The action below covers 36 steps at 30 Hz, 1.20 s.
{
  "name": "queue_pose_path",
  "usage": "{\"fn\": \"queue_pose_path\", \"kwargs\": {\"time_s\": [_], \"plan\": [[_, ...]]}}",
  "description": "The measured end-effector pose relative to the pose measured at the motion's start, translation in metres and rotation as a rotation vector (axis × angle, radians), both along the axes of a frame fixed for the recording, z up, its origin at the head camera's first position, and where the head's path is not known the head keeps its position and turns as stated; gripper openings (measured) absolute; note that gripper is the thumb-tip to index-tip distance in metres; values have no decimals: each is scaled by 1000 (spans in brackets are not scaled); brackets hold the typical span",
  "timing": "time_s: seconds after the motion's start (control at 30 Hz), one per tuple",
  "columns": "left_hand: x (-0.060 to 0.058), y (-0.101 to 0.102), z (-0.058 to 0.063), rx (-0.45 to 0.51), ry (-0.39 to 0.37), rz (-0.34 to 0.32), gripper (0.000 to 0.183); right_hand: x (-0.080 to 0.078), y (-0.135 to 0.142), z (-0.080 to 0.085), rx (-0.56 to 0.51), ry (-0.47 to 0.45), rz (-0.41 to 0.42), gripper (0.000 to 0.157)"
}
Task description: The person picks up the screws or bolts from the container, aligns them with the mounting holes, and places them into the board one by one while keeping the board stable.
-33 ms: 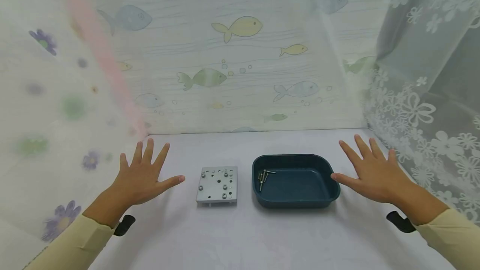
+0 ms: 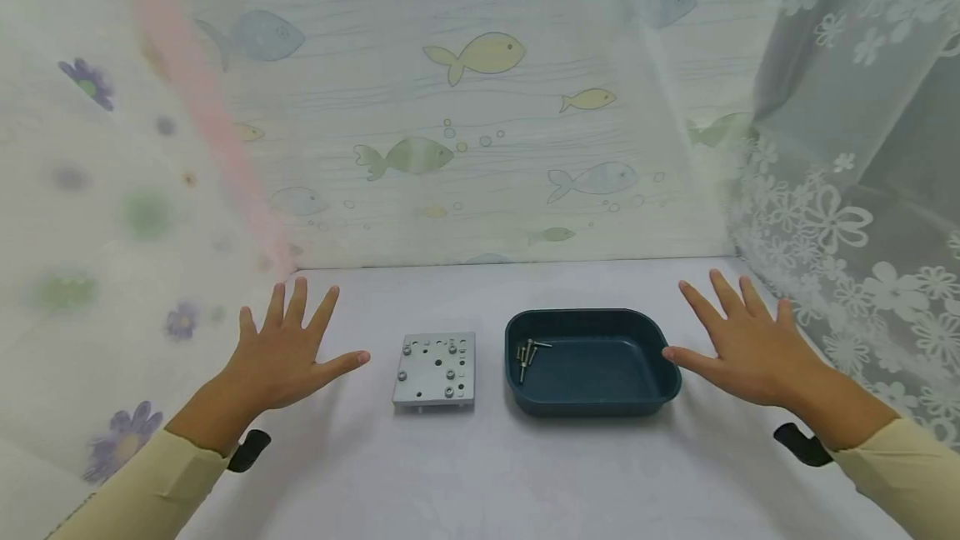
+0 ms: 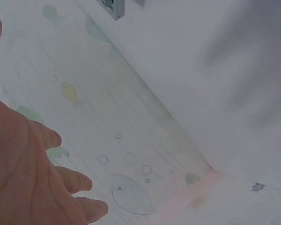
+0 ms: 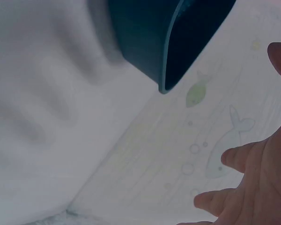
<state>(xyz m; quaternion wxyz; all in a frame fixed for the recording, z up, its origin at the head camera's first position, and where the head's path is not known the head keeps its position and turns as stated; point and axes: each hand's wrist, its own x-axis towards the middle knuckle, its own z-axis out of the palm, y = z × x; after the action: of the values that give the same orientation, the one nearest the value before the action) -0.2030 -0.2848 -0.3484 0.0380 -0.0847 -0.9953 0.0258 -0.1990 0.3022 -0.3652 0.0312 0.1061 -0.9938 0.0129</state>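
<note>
My left hand (image 2: 273,361) is held out with fingers spread, left of a silver metal plate (image 2: 427,382), and holds nothing. Small holes dot the plate, and several socket-head screws (image 2: 450,374) stand in it. To the plate's right is a dark blue tray (image 2: 592,408) with rounded corners. Several loose screws (image 2: 527,354) lie at the tray's left end. Spread in the same way, my right hand (image 2: 757,348) is empty; in the head view its thumb overlaps the tray's right rim. The right wrist view shows this thumb apart from the tray (image 4: 140,42).
A white cloth covers the table (image 2: 480,473). Behind it hangs a fish-print curtain (image 2: 487,190). Flowered fabric (image 2: 180,257) closes off the left side, and a sheer lace curtain (image 2: 862,273) the right. Each wrist carries a black strap (image 2: 249,450).
</note>
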Motion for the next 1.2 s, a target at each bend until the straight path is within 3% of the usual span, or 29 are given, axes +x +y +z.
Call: {"fn": "queue_pose_path", "kwargs": {"time_s": [0.4,0.57,0.77,1.0,1.2], "plan": [[-1,-2,0,-5,-12,16,120,-2,-3,-1,6,4,4,105],[-2,-1,-2,22,-9,-9,122,-6,-9,3,11,10,26,105],[-9,3,-14,63,-8,-71,129,-13,-18,6,-6,-44,47,105],[-20,11,-30,123,-11,-75,146,-20,-30,7,-12,-39,78,103],[-25,16,-36,168,-16,-107,143,-25,-42,9,-9,-42,83,104]]}}
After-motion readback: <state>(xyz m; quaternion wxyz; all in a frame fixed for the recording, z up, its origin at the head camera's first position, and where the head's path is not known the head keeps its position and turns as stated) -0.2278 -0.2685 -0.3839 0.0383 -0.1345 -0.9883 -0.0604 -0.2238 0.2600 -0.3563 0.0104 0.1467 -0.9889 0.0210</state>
